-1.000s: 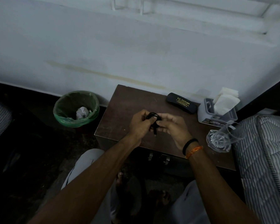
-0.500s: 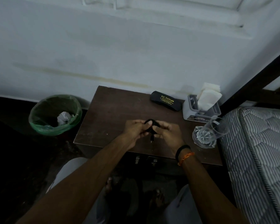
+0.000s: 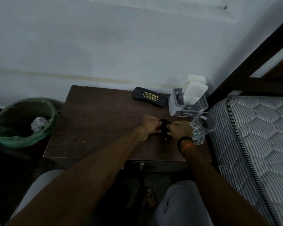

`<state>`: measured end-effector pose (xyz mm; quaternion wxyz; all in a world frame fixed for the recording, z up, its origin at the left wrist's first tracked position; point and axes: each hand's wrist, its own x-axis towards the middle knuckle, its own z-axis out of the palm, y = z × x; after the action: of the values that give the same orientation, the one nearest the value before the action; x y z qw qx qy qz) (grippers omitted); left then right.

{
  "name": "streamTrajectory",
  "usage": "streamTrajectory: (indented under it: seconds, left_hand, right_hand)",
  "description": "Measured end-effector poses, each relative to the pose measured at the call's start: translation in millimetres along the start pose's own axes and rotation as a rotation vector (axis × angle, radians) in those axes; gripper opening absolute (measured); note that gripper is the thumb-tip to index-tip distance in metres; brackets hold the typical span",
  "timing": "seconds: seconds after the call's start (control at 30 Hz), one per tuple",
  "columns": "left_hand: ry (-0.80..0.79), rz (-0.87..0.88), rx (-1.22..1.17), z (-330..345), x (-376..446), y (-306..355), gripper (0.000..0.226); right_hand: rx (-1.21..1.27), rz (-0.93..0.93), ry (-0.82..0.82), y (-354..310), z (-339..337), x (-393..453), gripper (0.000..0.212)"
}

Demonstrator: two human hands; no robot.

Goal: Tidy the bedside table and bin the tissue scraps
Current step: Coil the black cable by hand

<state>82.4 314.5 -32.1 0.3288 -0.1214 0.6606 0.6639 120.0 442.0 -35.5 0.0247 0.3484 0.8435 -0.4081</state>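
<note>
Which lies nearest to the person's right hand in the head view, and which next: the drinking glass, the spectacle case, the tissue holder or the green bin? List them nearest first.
From the right hand:
1. Drinking glass, just to its right.
2. Tissue holder, behind, near the wall; close to the case's distance.
3. Spectacle case, behind and left.
4. Green bin, on the floor, far left.

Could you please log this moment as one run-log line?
left hand + right hand: both grip black cable bundle over bedside table | tissue scrap in bin

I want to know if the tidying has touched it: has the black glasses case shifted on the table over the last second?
No. The glasses case lies at the table's back edge, just left of the tissue holder, as before.
</note>
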Motion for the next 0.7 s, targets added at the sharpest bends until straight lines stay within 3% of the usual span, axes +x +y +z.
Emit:
streamTrajectory:
  seconds: [0.17,0.4,0.57,0.7]
  left_hand:
    - [0.043,0.073,0.112,7,15,6,0.018]
    - [0.095,0.209,0.542,-8,20,14,0.023]
    - [0.330,0.493,0.757,-38,29,25,0.012]
    - [0.328,0.754,1.030,-66,51,45,0.043]
  right_hand:
    - [-0.177,-0.136,0.117,-5,-4,-3,0.025]
    - [-0.358,-0.171,0.162,-12,1,-7,0.032]
    - [-0.390,-0.225,0.200,-20,4,-17,0.040]
    - [-0.526,-0.468,0.356,-31,5,-25,0.036]
